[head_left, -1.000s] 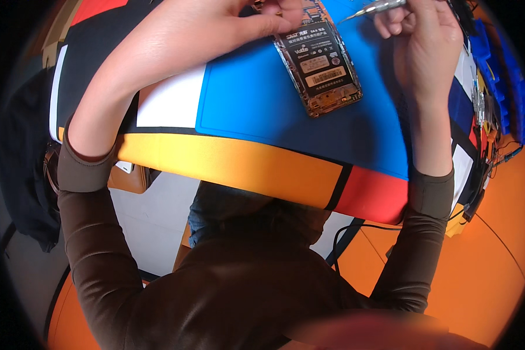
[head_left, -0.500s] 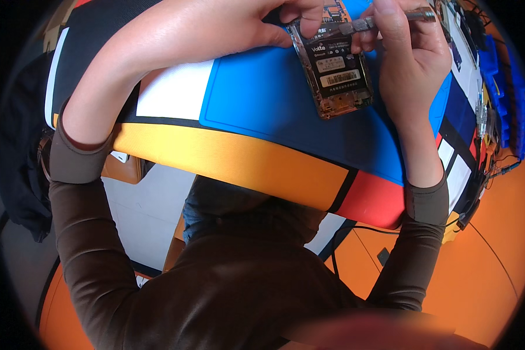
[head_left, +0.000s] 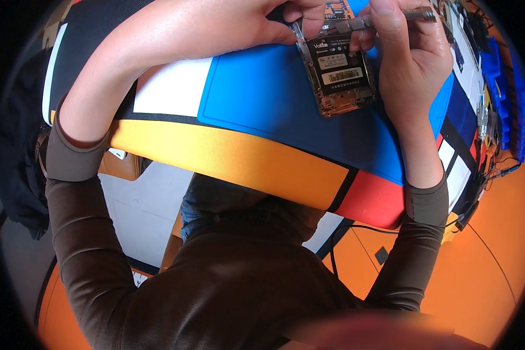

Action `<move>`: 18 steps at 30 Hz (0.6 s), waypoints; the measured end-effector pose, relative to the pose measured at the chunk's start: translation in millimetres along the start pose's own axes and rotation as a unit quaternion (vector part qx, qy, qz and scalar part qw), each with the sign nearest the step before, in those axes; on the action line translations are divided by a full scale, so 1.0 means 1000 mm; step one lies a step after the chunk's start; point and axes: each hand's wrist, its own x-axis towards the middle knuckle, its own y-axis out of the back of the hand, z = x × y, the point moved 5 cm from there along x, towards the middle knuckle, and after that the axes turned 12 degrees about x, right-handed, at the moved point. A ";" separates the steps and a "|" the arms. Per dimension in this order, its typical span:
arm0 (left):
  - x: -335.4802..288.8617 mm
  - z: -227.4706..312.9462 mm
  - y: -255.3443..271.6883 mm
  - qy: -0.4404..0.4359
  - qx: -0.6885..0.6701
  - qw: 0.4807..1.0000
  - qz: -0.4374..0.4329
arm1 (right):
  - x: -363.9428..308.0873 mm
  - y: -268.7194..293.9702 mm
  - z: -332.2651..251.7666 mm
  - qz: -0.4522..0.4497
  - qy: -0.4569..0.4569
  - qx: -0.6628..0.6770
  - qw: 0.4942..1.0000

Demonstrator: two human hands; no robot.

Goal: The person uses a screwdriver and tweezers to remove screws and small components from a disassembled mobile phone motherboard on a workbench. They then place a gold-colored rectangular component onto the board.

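An opened mobile phone (head_left: 345,96) lies tilted on the blue mat (head_left: 256,99), its black battery, bare circuit board and lower frame exposed. My left hand (head_left: 274,23) pinches the phone's upper left edge between thumb and fingers, beside a thin silvery strip. In my right hand (head_left: 411,52) is a slim metal tool (head_left: 356,24) with a knurled grip, its fingers closed round it. The tool lies across the upper part of the phone, pointing left toward my left fingertips. Its tip is hard to make out there, so its exact kind cannot be told.
Under the mat spreads a table cover (head_left: 227,146) in yellow, red, white and black blocks. Blue bins (head_left: 499,99) stand along the right edge, near cables and small parts. A brown case (head_left: 122,166) sits below the table's left edge. The floor (head_left: 478,268) is orange.
My left hand and forearm have shifted slightly, and the phone has moved a touch. The tool's front end sits a little higher and farther right. Both grips stay the same.
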 end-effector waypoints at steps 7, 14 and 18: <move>0.002 -0.006 -0.005 0.037 0.002 0.999 -0.032 | -0.001 0.000 0.001 0.002 -0.008 -0.009 1.000; 0.001 -0.001 -0.002 0.030 0.018 0.999 -0.022 | -0.001 -0.001 0.000 -0.010 0.012 -0.028 0.999; 0.002 -0.004 -0.004 0.048 0.003 0.998 -0.041 | -0.001 -0.001 0.000 -0.016 0.023 -0.029 0.999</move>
